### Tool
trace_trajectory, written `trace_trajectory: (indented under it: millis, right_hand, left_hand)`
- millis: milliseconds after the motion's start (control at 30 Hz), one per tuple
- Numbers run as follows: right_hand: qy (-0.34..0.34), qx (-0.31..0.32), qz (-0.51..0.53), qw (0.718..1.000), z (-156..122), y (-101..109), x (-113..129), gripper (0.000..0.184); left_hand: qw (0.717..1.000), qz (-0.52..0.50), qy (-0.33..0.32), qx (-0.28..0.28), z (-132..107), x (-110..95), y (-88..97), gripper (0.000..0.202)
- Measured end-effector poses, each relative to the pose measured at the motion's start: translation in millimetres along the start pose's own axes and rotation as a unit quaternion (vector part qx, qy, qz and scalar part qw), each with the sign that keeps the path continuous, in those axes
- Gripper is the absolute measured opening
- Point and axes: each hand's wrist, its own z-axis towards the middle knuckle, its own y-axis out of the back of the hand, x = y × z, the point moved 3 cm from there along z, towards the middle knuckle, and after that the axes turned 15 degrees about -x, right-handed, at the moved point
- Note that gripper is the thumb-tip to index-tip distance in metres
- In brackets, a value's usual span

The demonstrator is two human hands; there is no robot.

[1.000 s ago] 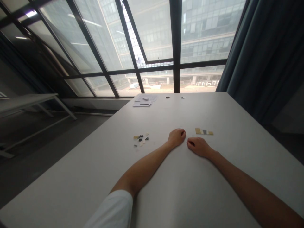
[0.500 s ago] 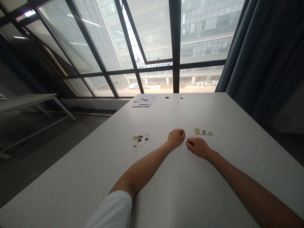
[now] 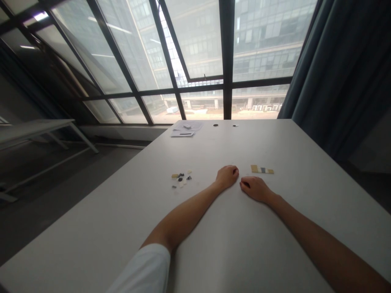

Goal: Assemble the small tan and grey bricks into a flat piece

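My left hand rests on the white table, curled into a loose fist, and nothing shows in it. Just right of it lies my right hand, its fingers also curled, with a dark hollow inside and no object visible. A small gap separates the two hands. Beyond my right hand is a flat strip of small tan, white and grey pieces, touched by neither hand. Left of my left hand lies a loose scatter of small tan, black, grey and white pieces, too small to make out exactly.
The white table stretches to the windows. Papers with small items on them lie at its far left. Near the far edge are a dark round spot and a small black-and-white item. A blue curtain hangs at right.
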Motion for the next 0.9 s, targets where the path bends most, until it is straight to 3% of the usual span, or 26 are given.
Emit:
trace_trajectory:
  millis: [233,900]
  right_hand:
    - [0.004,-0.006,0.004,1.000,-0.4,-1.3,-1.8,0.027]
    - [0.003,-0.006,-0.001,1.000,-0.1,-0.7,-1.3,0.027]
  left_hand:
    - [1.000,-0.004,0.025,0.014,-0.5,-4.8,5.3,0.029]
    - [1.000,-0.003,-0.006,-0.006,0.2,1.2,-2.3,0.029]
